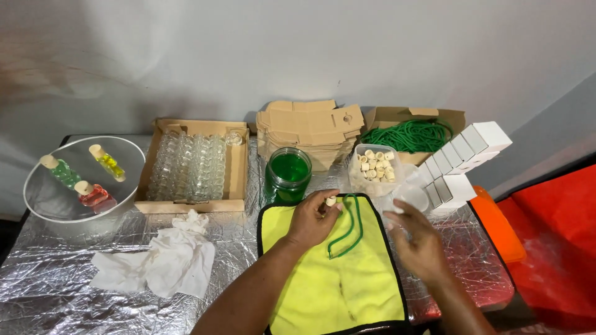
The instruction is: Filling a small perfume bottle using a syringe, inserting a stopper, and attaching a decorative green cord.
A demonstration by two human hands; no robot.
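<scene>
Left hand (pixel 312 218) grip pinching small pale cork stopper (pixel 331 201) and green cord loop (pixel 348 228) above yellow microfibre cloth (pixel 335 285); right hand (pixel 417 239) grip open, empty, near tabletop's front edge.

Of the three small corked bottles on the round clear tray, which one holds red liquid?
The red bottle lies nearest the tray's front edge. The green one is at the left and the yellow one farther back.

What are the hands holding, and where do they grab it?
The left hand pinches a small cork by its sides between fingertips. What the right hand holds cannot be told.
</scene>
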